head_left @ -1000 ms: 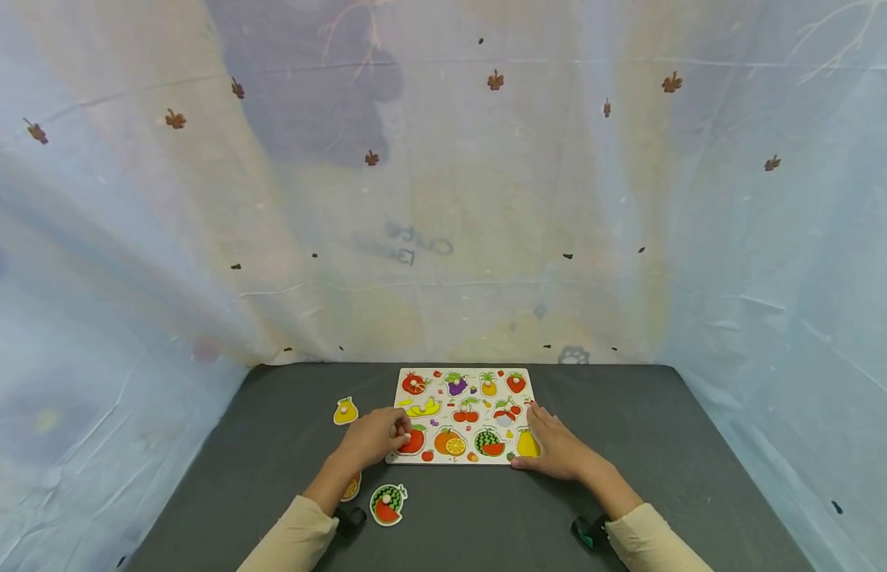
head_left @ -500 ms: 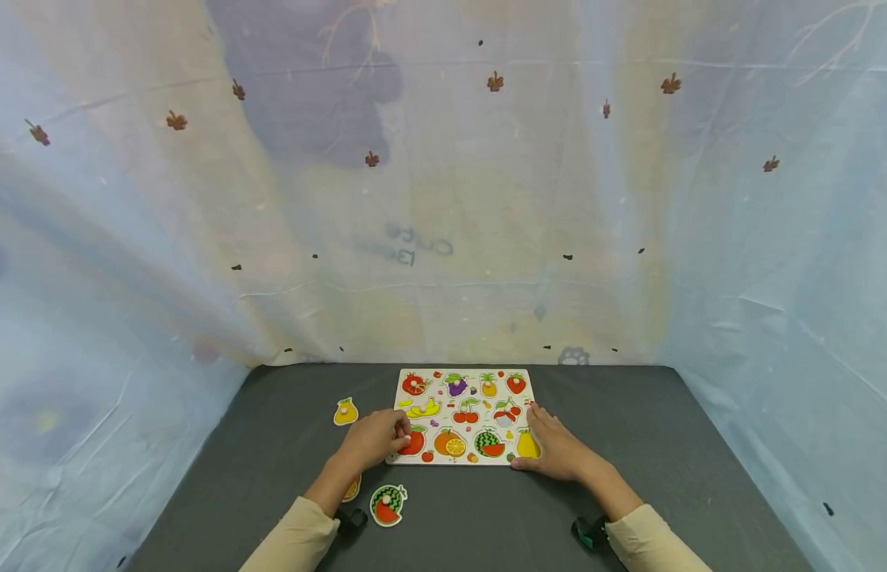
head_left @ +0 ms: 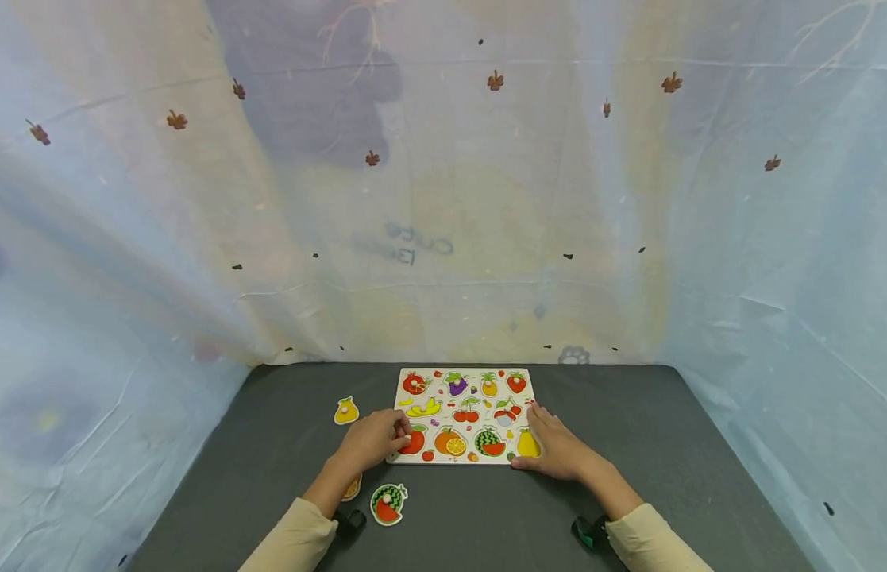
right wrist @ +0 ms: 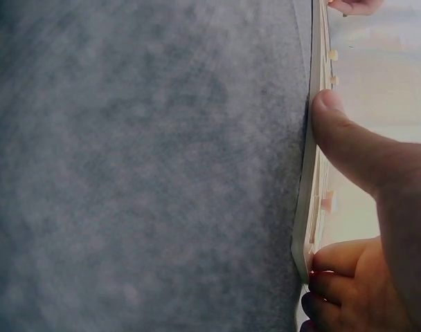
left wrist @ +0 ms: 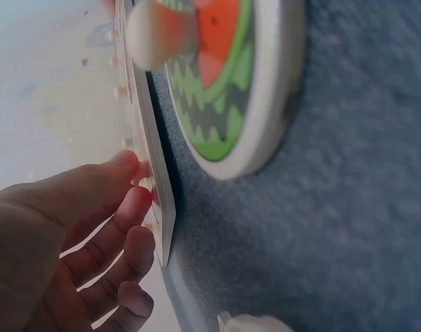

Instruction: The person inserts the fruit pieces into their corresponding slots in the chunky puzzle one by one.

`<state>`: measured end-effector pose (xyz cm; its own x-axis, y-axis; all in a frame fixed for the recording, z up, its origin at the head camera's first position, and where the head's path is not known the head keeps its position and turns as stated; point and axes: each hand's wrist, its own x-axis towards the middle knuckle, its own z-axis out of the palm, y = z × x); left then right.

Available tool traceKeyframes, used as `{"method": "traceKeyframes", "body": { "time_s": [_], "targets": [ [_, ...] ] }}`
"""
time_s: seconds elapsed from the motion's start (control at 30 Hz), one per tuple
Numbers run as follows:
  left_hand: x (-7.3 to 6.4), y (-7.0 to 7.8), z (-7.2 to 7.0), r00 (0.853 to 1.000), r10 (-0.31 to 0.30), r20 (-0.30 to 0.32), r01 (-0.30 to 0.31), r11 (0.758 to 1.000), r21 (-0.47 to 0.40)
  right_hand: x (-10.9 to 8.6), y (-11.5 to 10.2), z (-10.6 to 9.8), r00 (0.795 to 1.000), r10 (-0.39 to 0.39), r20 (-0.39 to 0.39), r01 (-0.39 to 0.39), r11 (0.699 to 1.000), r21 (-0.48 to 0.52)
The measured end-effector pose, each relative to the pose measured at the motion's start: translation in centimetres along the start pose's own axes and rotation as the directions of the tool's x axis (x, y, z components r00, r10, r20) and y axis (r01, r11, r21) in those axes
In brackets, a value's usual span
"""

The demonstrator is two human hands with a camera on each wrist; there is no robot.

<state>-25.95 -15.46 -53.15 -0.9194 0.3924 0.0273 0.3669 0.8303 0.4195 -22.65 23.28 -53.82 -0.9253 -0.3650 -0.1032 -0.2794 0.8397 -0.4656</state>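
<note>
A white fruit puzzle board (head_left: 443, 458) lies flat on the dark grey table. Over its near left part, my left hand (head_left: 375, 437) pinches the small knob of a round red fruit piece (head_left: 417, 442), which sits on the board; the left wrist view shows thumb and forefinger meeting at that knob. My right hand (head_left: 557, 449) holds the near right corner, its thumb (right wrist: 342, 135) on the front edge and the other fingers along the right side. It partly covers a yellow pear piece (head_left: 526, 443). Orange (head_left: 450, 441) and watermelon (head_left: 490, 442) pictures lie between my hands.
Loose on the table are a yellow pear piece (head_left: 346, 411) left of the board, a watermelon piece (head_left: 388, 505) in front, and an orange piece (head_left: 352, 487) half hidden by my left wrist. A pale patterned curtain (head_left: 472, 238) hangs around the table (head_left: 479, 524).
</note>
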Motion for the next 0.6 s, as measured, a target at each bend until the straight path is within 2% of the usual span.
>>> {"method": "traceKeyframes", "body": {
  "time_s": [0.23, 0.6],
  "targets": [
    [-0.7, -0.8, 0.0, 1.000, -0.023, -0.020, 0.022, 0.999, -0.024, 0.0, 0.0, -0.1, 1.000, 0.002, 0.008, -0.002, 1.000, 0.002],
    [-2.6, -2.0, -1.6, 0.994, -0.102, -0.041, 0.099, 0.993, -0.062, -0.1, -0.1, -0.2, 1.000, -0.012, 0.010, 0.012, 1.000, 0.002]
  ]
}}
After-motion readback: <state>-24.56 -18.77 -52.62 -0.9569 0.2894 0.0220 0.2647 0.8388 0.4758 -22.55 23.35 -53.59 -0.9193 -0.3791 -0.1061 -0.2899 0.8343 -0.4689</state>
